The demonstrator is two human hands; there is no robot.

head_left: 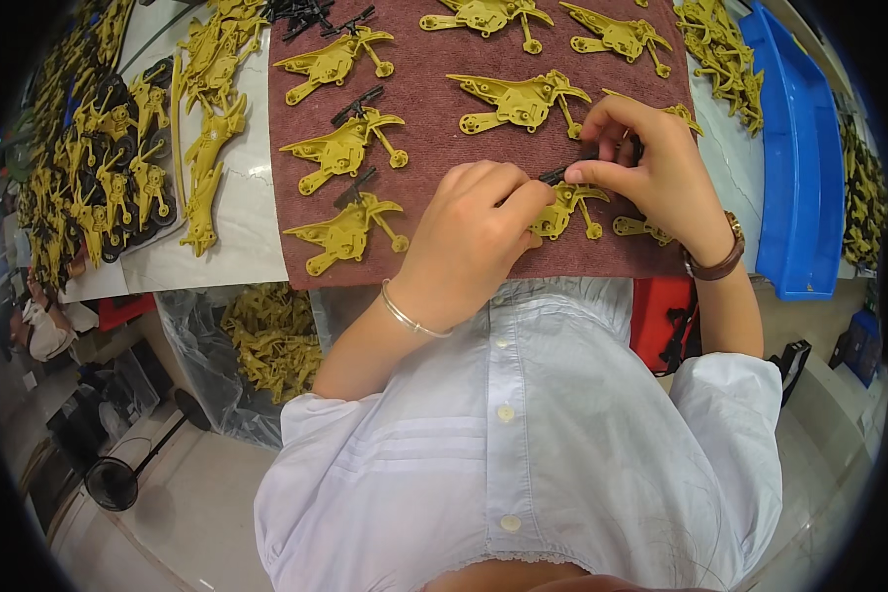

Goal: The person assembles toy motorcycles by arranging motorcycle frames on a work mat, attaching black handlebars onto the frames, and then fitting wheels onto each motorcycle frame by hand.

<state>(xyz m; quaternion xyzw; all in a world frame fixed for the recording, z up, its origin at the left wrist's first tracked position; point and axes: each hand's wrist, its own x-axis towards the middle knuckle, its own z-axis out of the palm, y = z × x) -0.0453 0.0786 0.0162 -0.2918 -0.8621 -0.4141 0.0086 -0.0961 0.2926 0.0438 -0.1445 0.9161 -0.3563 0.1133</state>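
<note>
Both hands meet over a yellow plastic toy motorcycle body half (565,214) near the front edge of the brown cloth (434,247). My left hand (479,232) is closed at that body half's left side, its fingertips partly hidden. My right hand (651,163) pinches a small black plastic part (555,175) between thumb and fingers, just above the yellow body half. Left of my hands, another body half (345,237) lies with a black part (356,187) at its top. Behind it is a similar pair, a body half (340,153) and a black part (358,104).
More yellow halves lie in rows on the cloth, including one (513,102) behind my hands. Loose black parts (301,15) sit at the back. Yellow pieces (212,148) are heaped at left. A blue tray (794,178) stands at right. A bag of yellow parts (271,340) sits below the table.
</note>
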